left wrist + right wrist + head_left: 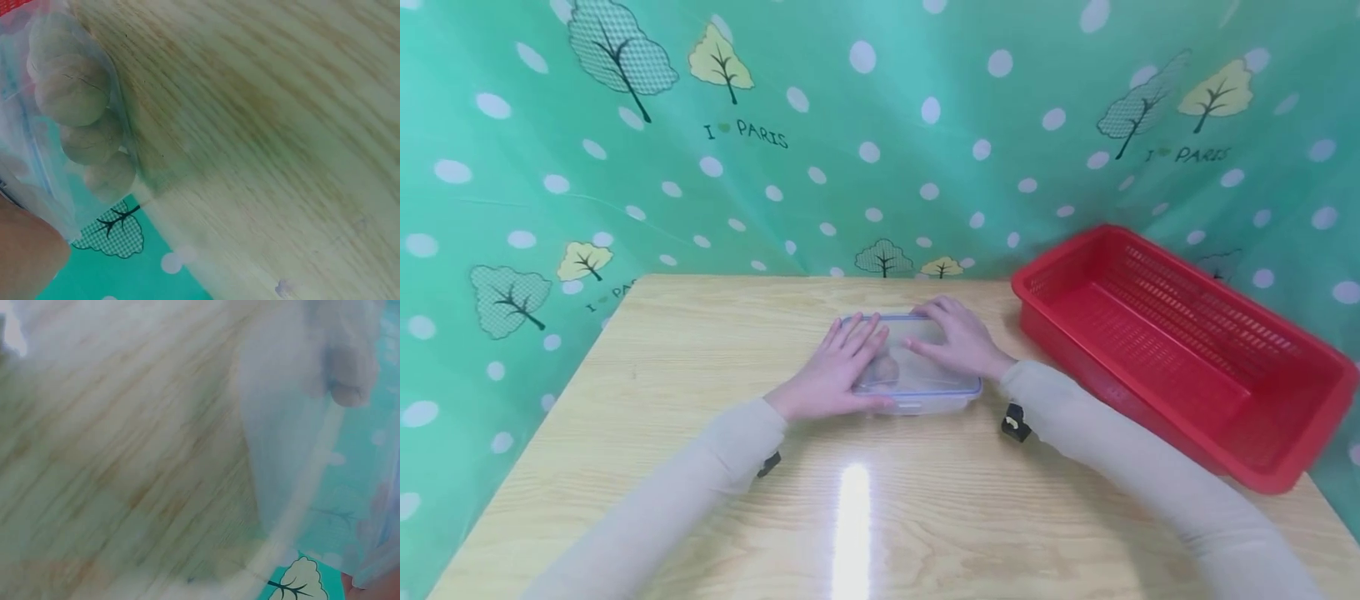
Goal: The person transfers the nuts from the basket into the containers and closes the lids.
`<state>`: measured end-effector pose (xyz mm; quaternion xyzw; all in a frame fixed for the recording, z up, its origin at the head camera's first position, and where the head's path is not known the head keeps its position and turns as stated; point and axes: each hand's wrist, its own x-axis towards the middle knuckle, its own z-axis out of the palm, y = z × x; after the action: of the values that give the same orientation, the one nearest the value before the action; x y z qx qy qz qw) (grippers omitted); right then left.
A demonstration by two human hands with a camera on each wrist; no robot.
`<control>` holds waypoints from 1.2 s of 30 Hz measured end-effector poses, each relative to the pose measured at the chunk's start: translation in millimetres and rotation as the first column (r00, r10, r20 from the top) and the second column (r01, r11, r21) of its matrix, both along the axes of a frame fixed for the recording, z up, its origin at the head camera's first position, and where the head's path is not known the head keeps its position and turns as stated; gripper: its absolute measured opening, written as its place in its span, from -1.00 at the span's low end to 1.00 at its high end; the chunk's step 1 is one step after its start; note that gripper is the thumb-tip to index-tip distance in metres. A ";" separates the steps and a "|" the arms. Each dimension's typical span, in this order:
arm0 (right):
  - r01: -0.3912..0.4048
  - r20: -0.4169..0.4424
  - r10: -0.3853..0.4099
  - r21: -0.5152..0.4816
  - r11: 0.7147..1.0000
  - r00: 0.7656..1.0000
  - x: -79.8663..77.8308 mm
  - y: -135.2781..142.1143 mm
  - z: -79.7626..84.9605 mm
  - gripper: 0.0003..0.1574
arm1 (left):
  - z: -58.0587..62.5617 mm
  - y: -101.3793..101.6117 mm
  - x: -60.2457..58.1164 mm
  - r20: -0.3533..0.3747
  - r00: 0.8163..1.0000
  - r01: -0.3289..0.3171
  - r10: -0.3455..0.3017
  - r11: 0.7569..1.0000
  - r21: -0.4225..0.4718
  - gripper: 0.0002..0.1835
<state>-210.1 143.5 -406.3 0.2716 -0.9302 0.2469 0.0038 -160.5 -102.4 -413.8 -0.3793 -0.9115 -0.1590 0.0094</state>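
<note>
A clear plastic food container with a blue-edged lid sits on the wooden table. Round brown nut-like balls, at least one cracked, show through its wall in the left wrist view. Across the left part of the lid lies my left hand, its fingers spread and its thumb along the near edge. My right hand rests on the right part, with fingers at the far edge and thumb on the top. In the right wrist view the container wall is blurred, and one ball shows through it.
A red plastic basket with slotted sides stands at the right, beside my right forearm. The wooden table ends at a green dotted curtain at the back. Light glares off the table's front part.
</note>
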 end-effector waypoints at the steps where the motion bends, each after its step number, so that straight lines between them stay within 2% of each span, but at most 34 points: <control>1: -0.007 0.009 0.007 -0.004 1.000 1.000 0.6 1.6 0.1 -0.18 | -0.8 0.8 0.1 0.000 1.000 0.002 -0.002 1.000 0.000 0.24; 6: -0.085 -0.001 0.085 -0.008 0.996 0.996 5.8 8.8 3.2 -0.16 | -3.4 2.1 0.8 0.001 1.000 -0.001 0.001 1.000 0.006 0.24; 14: -0.231 -0.122 0.226 -0.028 0.972 0.966 29.9 20.0 7.8 -0.13 | -2.9 1.5 0.3 -0.017 1.000 0.007 -0.006 1.000 0.022 0.19; 17: -0.240 -0.136 0.236 -0.021 0.970 0.962 35.9 25.1 5.6 -0.13 | -2.0 2.8 -1.2 -0.018 1.000 0.004 -0.004 1.000 0.004 0.14; 23: -0.249 -0.099 0.243 -0.052 0.967 0.965 37.8 29.9 2.4 -0.11 | 0.6 4.7 -2.8 -0.010 1.000 0.007 -0.007 1.000 -0.011 0.07; 29: -0.266 -0.064 0.262 -0.047 0.963 0.963 36.8 27.9 0.7 0.03 | 0.1 2.2 -1.2 0.004 1.000 0.000 0.000 1.000 -0.016 0.07; 36: -0.279 -0.121 0.274 -0.034 0.960 0.954 39.6 24.4 -2.3 0.05 | -0.1 0.7 1.8 -0.001 1.000 -0.006 0.006 1.000 0.023 0.09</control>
<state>-170.5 167.9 -408.5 0.4127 -0.8747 0.2526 0.0297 -158.7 -101.7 -413.9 -0.3764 -0.9108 -0.1690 0.0148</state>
